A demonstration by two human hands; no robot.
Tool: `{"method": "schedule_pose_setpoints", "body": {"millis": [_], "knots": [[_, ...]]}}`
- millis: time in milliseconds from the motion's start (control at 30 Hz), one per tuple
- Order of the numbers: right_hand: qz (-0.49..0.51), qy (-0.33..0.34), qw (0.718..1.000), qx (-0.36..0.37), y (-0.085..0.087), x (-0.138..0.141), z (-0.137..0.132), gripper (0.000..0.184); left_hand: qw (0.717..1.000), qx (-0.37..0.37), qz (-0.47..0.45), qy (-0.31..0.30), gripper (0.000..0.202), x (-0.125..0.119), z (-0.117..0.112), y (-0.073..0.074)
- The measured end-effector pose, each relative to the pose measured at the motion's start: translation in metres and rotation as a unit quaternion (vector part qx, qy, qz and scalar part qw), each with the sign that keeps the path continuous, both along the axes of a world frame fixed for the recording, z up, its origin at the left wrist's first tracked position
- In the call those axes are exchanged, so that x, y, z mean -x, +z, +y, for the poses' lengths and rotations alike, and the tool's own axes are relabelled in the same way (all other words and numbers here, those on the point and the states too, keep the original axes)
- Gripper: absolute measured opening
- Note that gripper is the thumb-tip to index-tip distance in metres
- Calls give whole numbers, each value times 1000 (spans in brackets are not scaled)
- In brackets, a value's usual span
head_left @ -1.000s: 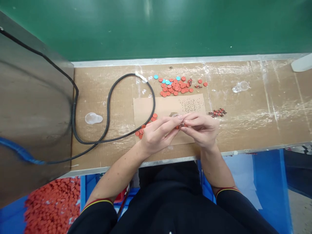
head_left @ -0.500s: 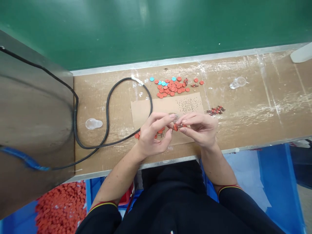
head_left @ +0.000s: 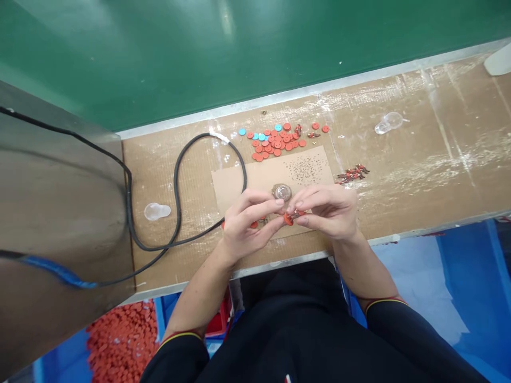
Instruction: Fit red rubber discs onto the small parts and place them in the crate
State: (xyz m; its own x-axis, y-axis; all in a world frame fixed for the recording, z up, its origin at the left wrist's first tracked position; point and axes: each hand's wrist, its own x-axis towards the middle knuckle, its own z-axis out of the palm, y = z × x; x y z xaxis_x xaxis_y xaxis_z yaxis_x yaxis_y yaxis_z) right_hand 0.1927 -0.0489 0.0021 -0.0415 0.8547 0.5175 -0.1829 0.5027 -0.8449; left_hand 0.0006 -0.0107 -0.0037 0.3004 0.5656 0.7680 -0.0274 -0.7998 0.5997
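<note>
Over the cardboard sheet (head_left: 227,186) my two hands meet, fingertips close together. My left hand (head_left: 247,221) pinches a small red disc (head_left: 288,218) at its edge between thumb and fingers. From the right, my right hand (head_left: 331,213) is closed on a small red part with metal bits (head_left: 298,214), which touches or nearly touches the disc; the fingers cover much of it. Just beyond the fingertips sits a small round clear dish (head_left: 282,192). Some red discs (head_left: 254,224) are partly hidden behind my left hand.
Red discs (head_left: 277,144) and a few blue discs (head_left: 242,132) lie farther back. Tiny specks (head_left: 307,169) dot the sheet. A pile of red-and-metal parts (head_left: 354,173) lies right. A black cable (head_left: 176,181) loops left, near a metal box (head_left: 59,213). Clear plastic pieces (head_left: 389,123) rest on the bench.
The camera view has tilted and shifted slightly. Both hands sit a little lower, nearer my body, and the round dish shows more fully. The red disc stays between the fingertips.
</note>
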Motion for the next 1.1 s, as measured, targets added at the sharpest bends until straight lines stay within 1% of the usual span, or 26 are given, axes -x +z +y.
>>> {"method": "schedule_pose_setpoints", "body": {"millis": [100,200,433,567,700,800,900,967,1067,1100], "knots": [[-3,27,1000,-11,2,-1,1,20,1000,-12,-6,3,50,1,1,-1],[7,55,998,-32,5,-1,1,23,1000,-24,-10,-4,50,1,1,-1],[18,121,992,-31,12,-4,0,19,998,-31,-28,-55,55,2,0,3],[20,136,989,-47,14,-3,0,16,998,-39,-33,-46,50,-1,-2,7],[19,144,987,-67,13,-3,-1,9,997,-46,-54,-44,52,-4,-3,7],[8,142,988,-67,13,-3,-2,14,996,-60,-54,-48,52,-5,-2,6],[4,143,987,-74,13,-4,-3,18,995,-71,-58,-35,46,-6,-1,6],[3,138,987,-77,14,-4,-3,17,995,-77,-55,-23,41,-7,0,5],[-9,155,987,-48,14,-5,-3,7,996,-76,-45,-13,36,-7,-1,4],[-14,166,985,-32,14,-6,-2,10,996,-74,-45,-13,36,-7,-1,4]]}}
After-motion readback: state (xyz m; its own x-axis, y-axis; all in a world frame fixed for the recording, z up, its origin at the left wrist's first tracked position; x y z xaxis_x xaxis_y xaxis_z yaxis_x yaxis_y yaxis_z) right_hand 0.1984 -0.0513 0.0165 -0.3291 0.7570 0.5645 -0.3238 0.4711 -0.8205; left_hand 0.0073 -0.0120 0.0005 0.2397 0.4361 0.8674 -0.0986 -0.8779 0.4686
